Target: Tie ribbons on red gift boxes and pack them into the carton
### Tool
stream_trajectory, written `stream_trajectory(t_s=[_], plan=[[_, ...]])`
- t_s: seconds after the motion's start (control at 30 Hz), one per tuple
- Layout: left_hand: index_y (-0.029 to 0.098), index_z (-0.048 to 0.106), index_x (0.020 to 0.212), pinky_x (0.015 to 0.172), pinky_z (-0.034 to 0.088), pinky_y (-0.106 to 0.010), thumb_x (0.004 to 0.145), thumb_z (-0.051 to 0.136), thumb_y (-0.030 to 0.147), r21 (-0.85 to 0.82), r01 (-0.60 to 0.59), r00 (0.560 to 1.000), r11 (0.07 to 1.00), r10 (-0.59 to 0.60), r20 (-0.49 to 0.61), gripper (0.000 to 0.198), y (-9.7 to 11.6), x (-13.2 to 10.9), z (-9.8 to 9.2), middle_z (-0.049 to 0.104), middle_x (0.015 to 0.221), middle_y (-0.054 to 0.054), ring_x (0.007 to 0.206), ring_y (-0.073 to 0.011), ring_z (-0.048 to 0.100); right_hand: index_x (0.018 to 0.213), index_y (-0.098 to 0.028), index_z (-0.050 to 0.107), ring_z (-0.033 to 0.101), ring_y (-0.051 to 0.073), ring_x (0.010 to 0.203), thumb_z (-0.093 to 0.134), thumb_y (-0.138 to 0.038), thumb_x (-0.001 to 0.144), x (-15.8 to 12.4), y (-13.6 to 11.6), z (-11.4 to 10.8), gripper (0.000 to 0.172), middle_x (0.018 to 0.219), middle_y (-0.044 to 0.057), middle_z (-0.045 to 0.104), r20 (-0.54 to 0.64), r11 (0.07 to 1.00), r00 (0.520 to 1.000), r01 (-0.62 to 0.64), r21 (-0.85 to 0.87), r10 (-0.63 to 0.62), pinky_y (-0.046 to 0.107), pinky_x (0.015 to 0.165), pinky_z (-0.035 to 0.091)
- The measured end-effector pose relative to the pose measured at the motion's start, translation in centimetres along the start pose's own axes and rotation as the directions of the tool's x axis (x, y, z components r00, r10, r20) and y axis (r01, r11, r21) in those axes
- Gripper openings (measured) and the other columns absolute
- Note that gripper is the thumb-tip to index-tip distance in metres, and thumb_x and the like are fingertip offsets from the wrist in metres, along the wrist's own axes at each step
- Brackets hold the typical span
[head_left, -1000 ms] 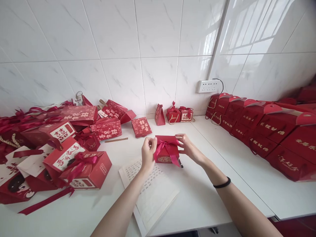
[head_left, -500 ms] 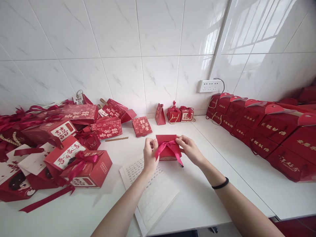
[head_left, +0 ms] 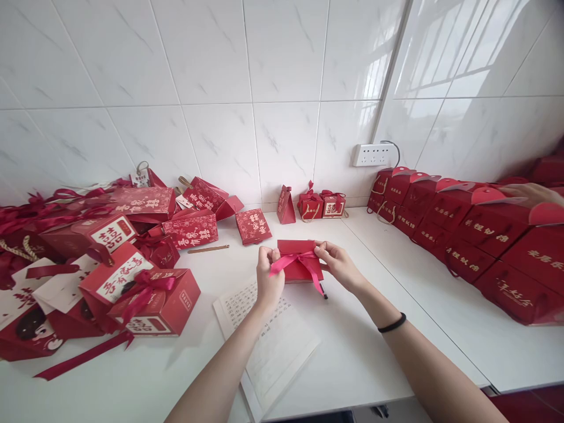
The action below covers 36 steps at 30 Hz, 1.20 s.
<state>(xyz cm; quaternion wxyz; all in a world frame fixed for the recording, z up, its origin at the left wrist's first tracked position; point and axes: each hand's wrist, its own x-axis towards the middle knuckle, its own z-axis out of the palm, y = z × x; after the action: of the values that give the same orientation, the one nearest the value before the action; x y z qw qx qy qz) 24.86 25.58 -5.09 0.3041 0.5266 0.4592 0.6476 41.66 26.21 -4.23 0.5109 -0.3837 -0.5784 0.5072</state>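
Note:
Between my two hands is a small red gift box with a bright pink-red ribbon tied across it in a bow, its tails hanging over the front. My left hand is closed at the box's left side, thumb near the ribbon loop. My right hand pinches the upper right edge, where the ribbon meets the box. Below the box lies an open notebook with handwritten lines. The dark tip of a pen shows past the box's lower right corner.
On the left, a heap of red and white gift boxes with ribbons spreads out. Small finished boxes stand by the wall. Stacked red boxes line the right side, where another person's hand rests on top. A power strip is on the wall.
The box has tilted slightly and the ribbon's tails have shifted, baring more of the pen. Another person's hand has appeared over the stacked boxes at right.

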Motion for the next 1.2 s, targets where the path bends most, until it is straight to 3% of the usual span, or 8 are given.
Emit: stream_trajectory(t_s=[0.17, 0.27, 0.37, 0.43, 0.57, 0.77, 0.93, 1.2], plan=[[0.023, 0.034, 0.066, 0.056, 0.037, -0.025, 0.084, 0.054, 0.044, -0.014, -0.042, 0.999, 0.999, 0.042, 0.016, 0.034, 0.1, -0.5, 0.1, 0.04, 0.062, 0.004, 0.056, -0.0116, 0.041, 0.108, -0.024, 0.045, 0.04, 0.034, 0.128, 0.063, -0.067, 0.073, -1.0, -0.6, 0.4, 0.058, 0.138, 0.013, 0.038, -0.112, 0.929, 0.968, 0.178, -0.324, -0.224, 0.051, 0.096, 0.043], [0.022, 0.035, 0.067, 0.058, 0.038, -0.023, 0.083, 0.055, 0.041, -0.033, -0.049, 0.996, 0.998, 0.051, 0.072, 0.032, 0.1, -1.0, 0.2, 0.041, 0.063, 0.005, 0.058, -0.0115, 0.043, 0.117, -0.023, 0.048, 0.029, 0.036, 0.134, 0.061, -0.055, 0.081, -1.9, -1.1, 1.5, 0.05, 0.142, 0.016, 0.031, 0.052, 0.624, 0.854, 0.418, -0.661, -0.517, 0.054, 0.101, 0.039], [0.022, 0.038, 0.07, 0.059, 0.038, -0.023, 0.086, 0.05, 0.041, -0.038, -0.021, 0.991, 0.999, 0.026, 0.131, 0.028, 0.0, -1.2, 0.2, 0.043, 0.064, 0.004, 0.061, -0.0116, 0.045, 0.115, -0.02, 0.053, 0.033, 0.036, 0.132, 0.057, -0.036, 0.088, -2.3, -1.0, 2.5, 0.032, 0.138, 0.018, 0.036, 0.294, 0.331, 0.757, 0.552, -0.765, -0.584, 0.058, 0.101, 0.037], [0.021, 0.04, 0.07, 0.061, 0.038, -0.023, 0.088, 0.047, 0.042, -0.025, -0.007, 0.991, 1.0, 0.01, 0.134, 0.028, 0.0, -1.2, 0.2, 0.045, 0.065, 0.004, 0.062, -0.0117, 0.045, 0.109, -0.018, 0.056, 0.047, 0.033, 0.12, 0.053, -0.023, 0.089, -2.1, -0.5, 2.8, 0.021, 0.127, 0.018, 0.048, 0.358, 0.252, 0.723, 0.587, -0.769, -0.592, 0.059, 0.099, 0.038], [0.021, 0.039, 0.067, 0.06, 0.037, -0.023, 0.087, 0.049, 0.044, -0.038, 0.017, 0.994, 0.999, -0.013, 0.106, 0.032, 0.0, -0.8, 0.2, 0.041, 0.063, 0.005, 0.059, -0.0109, 0.042, 0.09, -0.02, 0.058, 0.059, 0.025, 0.098, 0.051, -0.014, 0.09, -1.7, 0.4, 2.8, 0.01, 0.104, 0.011, 0.059, 0.358, 0.256, 0.686, 0.622, -0.74, -0.634, 0.054, 0.094, 0.042], [0.02, 0.038, 0.066, 0.059, 0.038, -0.022, 0.086, 0.051, 0.046, -0.093, 0.02, 0.997, 0.995, -0.014, 0.069, 0.034, 0.0, -0.6, 0.2, 0.042, 0.062, 0.004, 0.058, -0.0107, 0.043, 0.097, -0.021, 0.055, 0.06, 0.024, 0.094, 0.056, -0.019, 0.088, -1.8, 0.4, 2.6, 0.009, 0.094, 0.007, 0.062, 0.375, 0.299, 0.694, 0.645, -0.703, -0.614, 0.058, 0.098, 0.037], [0.021, 0.037, 0.065, 0.057, 0.037, -0.022, 0.087, 0.05, 0.042, -0.115, 0.027, 0.999, 0.993, -0.024, 0.033, 0.033, 0.1, -0.6, 0.4, 0.04, 0.06, 0.005, 0.055, -0.0103, 0.04, 0.09, -0.021, 0.059, 0.058, 0.024, 0.101, 0.054, -0.015, 0.09, -1.9, 0.4, 2.7, 0.008, 0.085, 0.005, 0.06, 0.425, 0.247, 0.641, 0.695, -0.675, -0.64, 0.053, 0.097, 0.041], [0.019, 0.043, 0.067, 0.063, 0.04, -0.023, 0.085, 0.048, 0.032, -0.167, 0.144, 0.989, 0.975, -0.147, -0.008, 0.022, -0.3, 0.5, -0.2, 0.048, 0.068, 0.003, 0.065, -0.0114, 0.048, 0.09, -0.02, 0.063, 0.054, 0.023, 0.105, 0.055, -0.014, 0.09, -2.3, 0.0, 2.8, 0.009, 0.099, 0.009, 0.053, 0.498, 0.216, 0.573, 0.769, -0.602, -0.651, 0.049, 0.097, 0.044]])
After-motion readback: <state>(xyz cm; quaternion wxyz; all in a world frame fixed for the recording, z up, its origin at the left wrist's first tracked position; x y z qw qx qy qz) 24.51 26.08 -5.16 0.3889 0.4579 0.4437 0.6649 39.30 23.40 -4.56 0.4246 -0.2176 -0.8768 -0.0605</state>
